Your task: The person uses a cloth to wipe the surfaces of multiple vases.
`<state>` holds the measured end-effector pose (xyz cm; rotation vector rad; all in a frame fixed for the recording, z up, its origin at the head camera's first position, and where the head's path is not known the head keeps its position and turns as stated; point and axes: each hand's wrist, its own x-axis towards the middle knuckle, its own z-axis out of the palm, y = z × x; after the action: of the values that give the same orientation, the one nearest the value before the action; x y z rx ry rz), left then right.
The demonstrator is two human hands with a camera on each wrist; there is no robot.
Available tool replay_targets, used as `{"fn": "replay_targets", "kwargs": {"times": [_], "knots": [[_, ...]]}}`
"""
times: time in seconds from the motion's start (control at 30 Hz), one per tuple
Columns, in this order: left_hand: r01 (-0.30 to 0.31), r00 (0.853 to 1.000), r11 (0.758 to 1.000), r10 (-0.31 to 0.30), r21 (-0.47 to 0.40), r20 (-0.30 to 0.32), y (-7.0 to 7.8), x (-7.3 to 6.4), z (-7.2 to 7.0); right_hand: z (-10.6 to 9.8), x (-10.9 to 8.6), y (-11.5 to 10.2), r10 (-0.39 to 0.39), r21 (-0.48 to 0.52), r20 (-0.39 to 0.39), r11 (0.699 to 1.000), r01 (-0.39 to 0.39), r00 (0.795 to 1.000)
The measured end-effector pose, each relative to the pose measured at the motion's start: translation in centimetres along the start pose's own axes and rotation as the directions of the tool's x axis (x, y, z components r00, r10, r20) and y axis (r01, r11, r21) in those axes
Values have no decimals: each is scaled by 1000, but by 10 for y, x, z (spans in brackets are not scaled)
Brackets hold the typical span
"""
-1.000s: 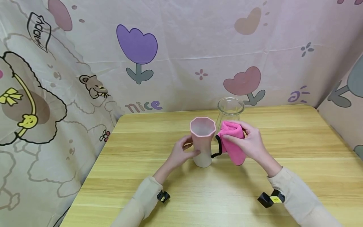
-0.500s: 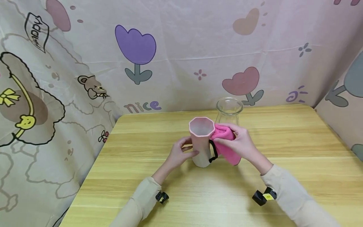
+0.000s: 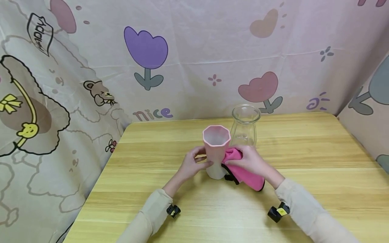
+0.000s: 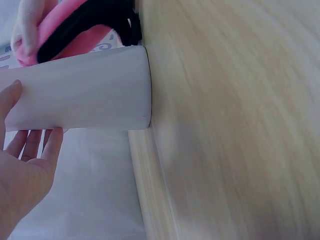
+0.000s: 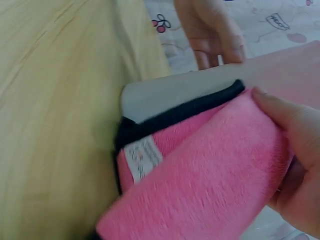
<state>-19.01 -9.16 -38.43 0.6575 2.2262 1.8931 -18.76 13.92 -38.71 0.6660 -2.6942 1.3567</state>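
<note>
A tall vase (image 3: 216, 155), pink at its octagonal rim and fading to off-white below, stands upright on the wooden table. My left hand (image 3: 194, 162) grips its left side, thumb across the front and fingers behind. With my right hand (image 3: 250, 161) I pinch a folded pink cloth (image 3: 246, 175) against the vase's right side, below mid-height. The cloth has black edging and, in the right wrist view, a white label (image 5: 142, 157). Its loose end hangs toward the table. The left wrist view shows the vase base (image 4: 142, 90) on the tabletop.
Behind the right hand stands a clear glass vase (image 3: 245, 128) with a flared rim, its lower part hidden by the hand. A patterned curtain (image 3: 194, 60) hangs behind and left of the wooden table (image 3: 146, 152). Each sleeve carries a small black camera.
My right hand has brought the cloth leftward onto the vase, then down along its side. The cloth's loose end now splays out to the right. The left hand has kept its grip.
</note>
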Motion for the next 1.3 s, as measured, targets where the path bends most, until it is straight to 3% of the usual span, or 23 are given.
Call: {"fn": "replay_targets", "kwargs": {"times": [0.17,0.33,0.5,0.73,0.93,1.13,1.3], "knots": [[-6,1000,1000,6,-1,-6,0,-1,0,12,0,6,14,-131,63,991,-5,998],[-6,1000,1000,6,-2,-16,-1,-1,1,23,-3,13,-4,-285,68,958,23,998],[5,1000,1000,-5,-12,-18,0,0,2,27,-5,16,22,-328,56,945,-3,998],[28,999,1000,-28,-15,-24,1,-1,1,17,-3,7,14,-177,-27,984,-18,1000],[19,1000,1000,-20,-18,-17,-1,0,0,9,-5,3,21,-11,-67,1000,-22,998],[7,1000,1000,-7,-19,-23,-1,0,1,-4,-6,-8,30,158,-150,987,-6,988],[6,1000,1000,-7,-17,-29,0,-1,1,-18,-4,-23,61,259,-246,966,5,967]]}}
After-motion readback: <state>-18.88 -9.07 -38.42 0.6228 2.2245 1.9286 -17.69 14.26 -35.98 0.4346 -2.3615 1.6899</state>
